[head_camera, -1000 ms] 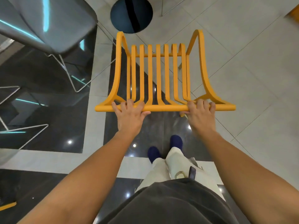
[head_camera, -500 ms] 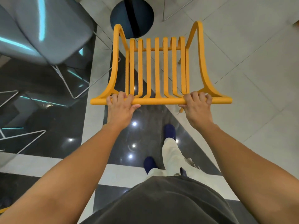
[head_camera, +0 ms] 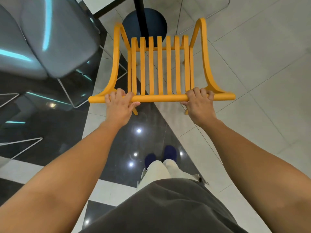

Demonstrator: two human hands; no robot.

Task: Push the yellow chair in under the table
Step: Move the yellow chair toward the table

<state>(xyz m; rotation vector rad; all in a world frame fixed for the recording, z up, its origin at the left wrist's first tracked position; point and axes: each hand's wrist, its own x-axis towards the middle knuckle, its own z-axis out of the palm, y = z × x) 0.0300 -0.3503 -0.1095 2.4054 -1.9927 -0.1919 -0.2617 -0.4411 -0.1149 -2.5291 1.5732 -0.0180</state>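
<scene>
Comparing this with the shot from a second back, the big change was how far forward everything had gone. The yellow chair (head_camera: 159, 68) used to sit clear of the round dark table base (head_camera: 156, 22), and by this point its front edge had slid right up against that base as seen from the head cam, with the black table post (head_camera: 140, 14) rising just beyond the front slats. A strip of white tabletop edge (head_camera: 101, 7) had also come into view at the top left, which wasn't there before, so I figured the chair was properly closing in on the table.

My left hand (head_camera: 120, 107) was wrapped over the top rail (head_camera: 161, 98) near its left end, fingers (head_camera: 117, 95) curled over and clamped on it, thumb tucked under. The right hand (head_camera: 199, 105) had the same clamped hold near the right end. Both arms looked stretched out more than they had been, and the feet (head_camera: 161, 155) were back together instead of mid-step.

The grey chair (head_camera: 42, 36) on the left sat close beside the yellow one but I couldn't tell if they touched.

My read: most of the push was done, though the seat wasn't clearly under the top yet. The remaining bit probably needed a straight shove, watching that the front legs straddled that base rather than bumping it.
</scene>
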